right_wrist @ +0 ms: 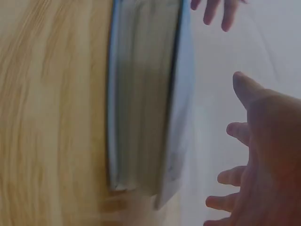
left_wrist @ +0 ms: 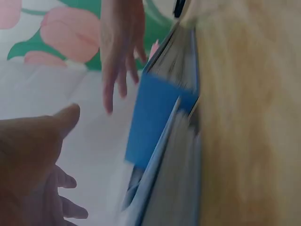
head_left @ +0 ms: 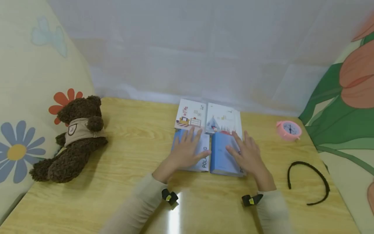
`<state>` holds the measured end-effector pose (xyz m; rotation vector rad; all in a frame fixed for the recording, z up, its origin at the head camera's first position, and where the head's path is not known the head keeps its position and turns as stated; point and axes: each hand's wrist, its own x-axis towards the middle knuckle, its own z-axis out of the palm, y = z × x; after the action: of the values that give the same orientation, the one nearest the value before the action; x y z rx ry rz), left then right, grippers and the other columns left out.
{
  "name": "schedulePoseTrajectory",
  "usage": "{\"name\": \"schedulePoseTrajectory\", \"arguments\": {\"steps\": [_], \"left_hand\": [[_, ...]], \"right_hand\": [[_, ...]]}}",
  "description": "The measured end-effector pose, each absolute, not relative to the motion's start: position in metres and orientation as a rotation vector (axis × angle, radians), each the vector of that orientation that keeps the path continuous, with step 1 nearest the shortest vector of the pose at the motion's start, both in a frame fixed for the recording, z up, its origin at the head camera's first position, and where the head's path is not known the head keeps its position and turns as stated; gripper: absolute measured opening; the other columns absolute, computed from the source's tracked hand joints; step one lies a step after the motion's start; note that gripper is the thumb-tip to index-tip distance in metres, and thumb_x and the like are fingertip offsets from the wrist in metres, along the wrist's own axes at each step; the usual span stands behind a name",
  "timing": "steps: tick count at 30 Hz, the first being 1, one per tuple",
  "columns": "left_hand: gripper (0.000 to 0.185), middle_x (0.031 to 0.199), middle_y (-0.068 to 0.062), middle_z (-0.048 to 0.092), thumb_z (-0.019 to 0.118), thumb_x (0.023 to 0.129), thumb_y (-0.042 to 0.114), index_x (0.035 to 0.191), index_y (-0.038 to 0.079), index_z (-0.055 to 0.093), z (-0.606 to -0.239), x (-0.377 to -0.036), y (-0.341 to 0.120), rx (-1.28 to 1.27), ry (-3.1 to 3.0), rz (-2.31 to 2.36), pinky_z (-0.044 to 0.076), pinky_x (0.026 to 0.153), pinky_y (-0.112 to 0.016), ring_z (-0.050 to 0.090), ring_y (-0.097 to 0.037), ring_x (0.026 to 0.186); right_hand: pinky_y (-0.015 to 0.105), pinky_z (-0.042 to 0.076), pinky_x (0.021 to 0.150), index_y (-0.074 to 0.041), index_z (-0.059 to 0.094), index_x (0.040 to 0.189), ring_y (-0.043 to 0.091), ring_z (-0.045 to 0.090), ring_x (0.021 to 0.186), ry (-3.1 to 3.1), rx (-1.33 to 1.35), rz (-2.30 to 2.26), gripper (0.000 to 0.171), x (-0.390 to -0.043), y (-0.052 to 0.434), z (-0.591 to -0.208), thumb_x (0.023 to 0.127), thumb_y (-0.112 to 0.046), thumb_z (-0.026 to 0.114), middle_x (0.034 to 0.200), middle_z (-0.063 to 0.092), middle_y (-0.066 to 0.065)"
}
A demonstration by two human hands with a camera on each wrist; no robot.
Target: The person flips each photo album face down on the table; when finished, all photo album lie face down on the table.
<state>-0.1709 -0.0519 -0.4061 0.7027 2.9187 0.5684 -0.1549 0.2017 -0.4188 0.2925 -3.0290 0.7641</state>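
Observation:
Two books lie side by side on the wooden table (head_left: pixel 131 152), each with a white illustrated cover and a blue band. My left hand (head_left: pixel 188 148) is spread flat over the left book (head_left: pixel 190 117), fingers straight. Over the blue part of the right book (head_left: pixel 222 154), my right hand (head_left: pixel 245 152) is spread the same way. The left wrist view shows my left hand (left_wrist: pixel 33 155) low on the left, my right hand (left_wrist: pixel 120 52) above, and a book's blue cover (left_wrist: pixel 155 117). The right wrist view shows my right hand (right_wrist: pixel 268 155) beside a book's page edge (right_wrist: pixel 146 94). Whether the palms press the covers is unclear.
A brown teddy bear (head_left: pixel 71 139) lies at the table's left edge. A pink alarm clock (head_left: pixel 288 130) and a black headband (head_left: pixel 309 182) lie to the right. Floral cushions flank the table and a white curtain (head_left: pixel 204 48) hangs behind.

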Motion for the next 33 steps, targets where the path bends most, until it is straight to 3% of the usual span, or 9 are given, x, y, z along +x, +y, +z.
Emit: {"name": "schedulePoseTrajectory", "arguments": {"steps": [5,8,12,16,25,33], "left_hand": [[0.117,0.162,-0.024,0.005,0.061,0.083,0.072,0.158,0.000,0.007,-0.418,-0.157,-0.020,0.833,2.707,0.574,0.006,0.115,-0.066,0.008,-0.042,0.148],[0.123,0.162,-0.023,0.010,0.074,0.077,0.065,0.157,-0.003,0.009,-0.425,-0.152,-0.006,0.840,2.681,0.564,0.004,0.116,-0.064,0.010,-0.038,0.149],[0.117,0.161,-0.021,0.018,0.080,0.078,0.053,0.155,-0.006,0.015,-0.433,-0.146,0.002,0.788,2.744,0.565,0.005,0.117,-0.062,0.016,-0.035,0.149],[0.111,0.159,-0.023,0.023,0.079,0.080,0.050,0.153,-0.009,0.020,-0.436,-0.138,0.004,0.760,2.799,0.578,0.008,0.117,-0.063,0.020,-0.035,0.148],[0.094,0.149,-0.024,0.042,0.081,0.082,0.038,0.146,-0.012,0.035,-0.437,-0.124,0.003,0.791,2.916,0.709,0.026,0.114,-0.058,0.038,-0.037,0.139],[0.090,0.150,-0.026,0.039,0.085,0.079,0.021,0.147,-0.010,0.035,-0.427,-0.114,-0.005,0.786,2.812,1.035,0.034,0.113,-0.051,0.041,-0.041,0.136]], "right_hand": [[0.073,0.011,0.111,-0.009,0.023,0.158,0.056,0.009,0.142,-3.111,0.333,0.814,0.077,-0.164,0.209,-0.429,0.101,-0.055,0.045,0.160,0.005,0.031],[0.070,0.015,0.111,-0.007,0.022,0.158,0.053,0.011,0.144,-3.163,0.340,0.862,0.082,-0.166,0.212,-0.433,0.099,-0.058,0.046,0.161,0.006,0.028],[0.070,0.020,0.110,-0.006,0.024,0.157,0.052,0.013,0.144,-3.174,0.360,0.887,0.084,-0.164,0.212,-0.434,0.097,-0.060,0.048,0.162,0.007,0.026],[0.072,0.016,0.110,-0.006,0.027,0.156,0.054,0.012,0.143,-3.157,0.386,0.889,0.084,-0.158,0.211,-0.434,0.096,-0.058,0.053,0.162,0.008,0.026],[0.072,0.019,0.109,-0.007,0.028,0.156,0.057,0.013,0.141,-3.147,0.337,0.921,0.084,-0.140,0.206,-0.436,0.095,-0.057,0.056,0.162,0.008,0.024],[0.071,0.022,0.108,-0.004,0.026,0.156,0.055,0.015,0.142,-3.053,0.360,1.109,0.082,-0.124,0.202,-0.435,0.097,-0.053,0.056,0.161,0.009,0.028]]}}
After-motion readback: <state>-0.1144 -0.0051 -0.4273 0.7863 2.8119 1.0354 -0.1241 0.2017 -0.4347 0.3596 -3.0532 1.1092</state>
